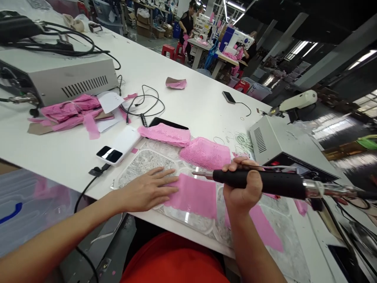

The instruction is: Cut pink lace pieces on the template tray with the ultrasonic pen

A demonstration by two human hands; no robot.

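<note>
My left hand (pixel 149 189) lies flat with fingers stretched out, pressing the left edge of a pink lace piece (pixel 196 195) on a clear glass plate (pixel 147 159). My right hand (pixel 243 184) is wrapped round the black handle of a hot cutting tool (pixel 259 182). The tool's metal tip (pixel 200 173) points left and hovers just above the lace's top edge. Two stacks of pink lace (pixel 206 152) rest behind the plate. Another pink strip (pixel 265 230) lies to the right under my right forearm.
A grey control box (pixel 277 143) stands at right, a larger one (pixel 59 76) with cables at back left beside a pink lace bundle (pixel 70 112). A white power bank (pixel 119 145), a phone (pixel 228 97) and loose rubber bands are on the table. People work at sewing stations (pixel 235 39) far behind.
</note>
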